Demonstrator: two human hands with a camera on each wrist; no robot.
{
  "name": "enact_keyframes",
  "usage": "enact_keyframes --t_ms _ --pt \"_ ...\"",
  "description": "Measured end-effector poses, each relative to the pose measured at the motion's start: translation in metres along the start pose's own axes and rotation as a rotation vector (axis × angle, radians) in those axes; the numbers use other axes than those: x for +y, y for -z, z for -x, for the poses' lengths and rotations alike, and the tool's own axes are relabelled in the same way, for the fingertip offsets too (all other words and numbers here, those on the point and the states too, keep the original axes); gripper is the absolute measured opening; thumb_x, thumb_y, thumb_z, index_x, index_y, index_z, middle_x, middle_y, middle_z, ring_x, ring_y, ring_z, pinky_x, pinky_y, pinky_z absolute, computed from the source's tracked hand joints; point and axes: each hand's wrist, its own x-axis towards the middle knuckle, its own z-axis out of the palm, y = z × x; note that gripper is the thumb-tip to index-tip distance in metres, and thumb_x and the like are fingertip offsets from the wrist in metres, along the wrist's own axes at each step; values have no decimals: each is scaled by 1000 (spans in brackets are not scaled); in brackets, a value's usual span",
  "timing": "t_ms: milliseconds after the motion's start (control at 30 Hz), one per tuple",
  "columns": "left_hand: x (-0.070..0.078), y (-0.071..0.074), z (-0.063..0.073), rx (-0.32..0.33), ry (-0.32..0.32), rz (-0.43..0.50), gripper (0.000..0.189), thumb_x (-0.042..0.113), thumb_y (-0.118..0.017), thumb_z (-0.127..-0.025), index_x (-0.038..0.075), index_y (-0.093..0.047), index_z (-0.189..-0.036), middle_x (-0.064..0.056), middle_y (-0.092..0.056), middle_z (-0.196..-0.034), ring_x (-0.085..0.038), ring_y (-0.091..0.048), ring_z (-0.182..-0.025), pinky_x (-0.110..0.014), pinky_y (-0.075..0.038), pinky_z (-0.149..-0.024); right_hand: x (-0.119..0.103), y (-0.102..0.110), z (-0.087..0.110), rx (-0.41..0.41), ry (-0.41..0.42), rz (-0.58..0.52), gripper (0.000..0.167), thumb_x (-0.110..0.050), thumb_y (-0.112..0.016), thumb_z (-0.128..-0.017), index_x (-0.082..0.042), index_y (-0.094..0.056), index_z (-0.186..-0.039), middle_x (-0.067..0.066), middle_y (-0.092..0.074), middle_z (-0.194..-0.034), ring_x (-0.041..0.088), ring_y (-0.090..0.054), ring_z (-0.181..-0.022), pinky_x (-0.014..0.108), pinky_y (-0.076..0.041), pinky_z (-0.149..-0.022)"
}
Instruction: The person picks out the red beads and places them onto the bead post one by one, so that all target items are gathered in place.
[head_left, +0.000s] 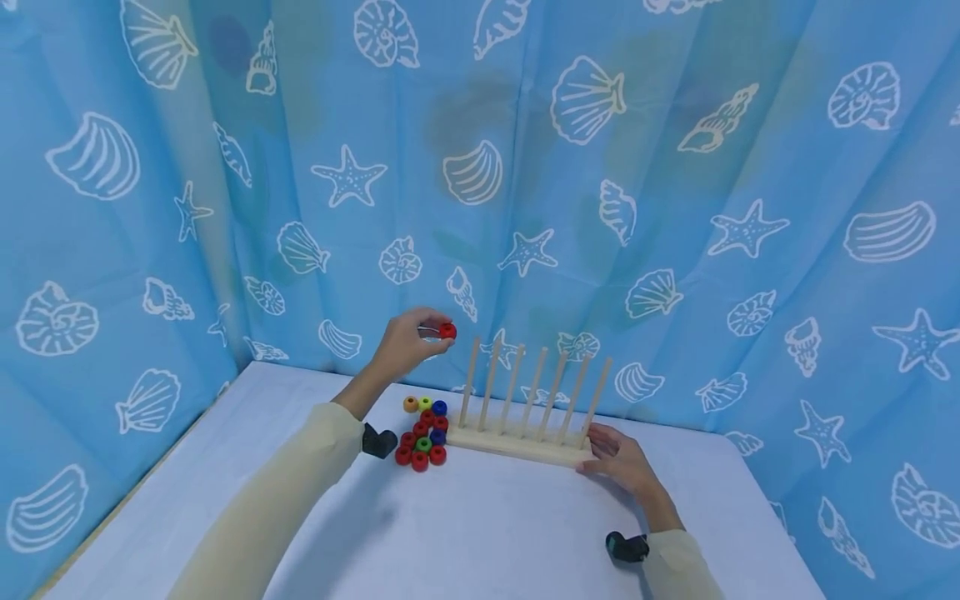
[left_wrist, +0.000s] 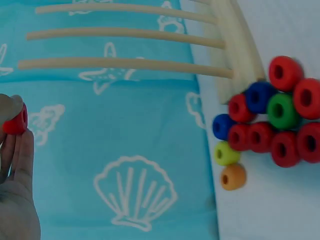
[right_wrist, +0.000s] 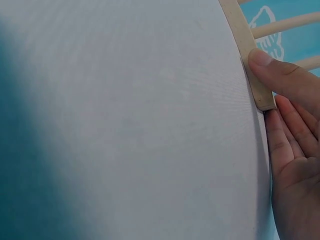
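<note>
A red bead [head_left: 447, 331] with a hole through it is pinched between the thumb and fingertips of my left hand [head_left: 405, 342], raised just left of the pegs and level with their tops. My right hand [head_left: 622, 461] grips the right end of a wooden peg rack [head_left: 517, 446], its thumb lying on the base in the right wrist view and the fingers round the end. Several thin upright pegs [head_left: 527, 387] stand in a row on the base, all bare. Beside the rack's left end lies a cluster of red beads [left_wrist: 285, 149], with blue, green, yellow and orange ones among them.
The rack and beads are on a white-covered table [head_left: 480, 533]. Behind it hangs a blue curtain [head_left: 495, 217] with white shell and starfish prints, close to the pegs. Black wrist mounts [head_left: 379, 442] sit at both sleeve cuffs.
</note>
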Motion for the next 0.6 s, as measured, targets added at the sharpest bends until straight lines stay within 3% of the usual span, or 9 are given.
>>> enact_keyframes --t_ms 200,467,600 --pt "13 -4 -7 -21 -19 27 33 9 -77 -83 2 -66 -114 -9 -63 -109 -21 -64 -99 -37 -55 -88 4 0 1 -2 4 3 88 -20 -89 -68 -7 -44 -143 20 -46 -145 37 -42 -134 44 -40 -104" --pt "19 -13 -11 -41 -45 50 32 6 -78 -82 0 -67 -112 -9 -63 -109 -19 -65 -98 -24 -55 -85 10 1 -1 7 12 13 90 -21 -90 -67 -6 -44 -143 20 -47 -144 37 -42 -134 40 -41 -103" --pt "20 -14 -16 -56 -36 47 32 6 -78 -82 2 -67 -112 -8 -63 -109 -19 -65 -98 -29 -55 -85 6 1 -4 3 13 23 90 -21 -90 -68 -5 -43 -144 20 -46 -144 36 -43 -134 40 -41 -103"
